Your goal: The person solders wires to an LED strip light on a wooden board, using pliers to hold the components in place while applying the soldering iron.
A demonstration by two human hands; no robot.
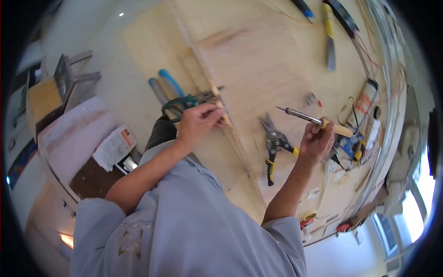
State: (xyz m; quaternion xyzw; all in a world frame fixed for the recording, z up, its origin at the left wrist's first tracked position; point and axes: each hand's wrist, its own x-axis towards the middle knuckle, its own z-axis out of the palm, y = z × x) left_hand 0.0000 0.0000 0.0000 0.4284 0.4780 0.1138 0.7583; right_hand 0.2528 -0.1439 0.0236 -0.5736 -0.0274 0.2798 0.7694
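My right hand (316, 141) is wrapped round the pale handle of a soldering iron (300, 115), whose metal tip points left over the table. My left hand (200, 122) is closed in a pinch at the table's edge; what sits between its fingertips is too small to make out. Just beyond those fingers are pliers with green handles (184, 100) and a tool with blue handles (171, 83), partly overlapping. Between my two hands, snips with black and yellow handles (276, 141) lie on the wooden tabletop (249, 64).
A small metal piece (310, 98) lies near the iron. Farther off are a yellow-handled scraper (329, 37), a sealant tube in a gun (367, 99) and assorted tools (353, 147). At left stands a pink-topped surface (74, 136) with a white package (114, 147).
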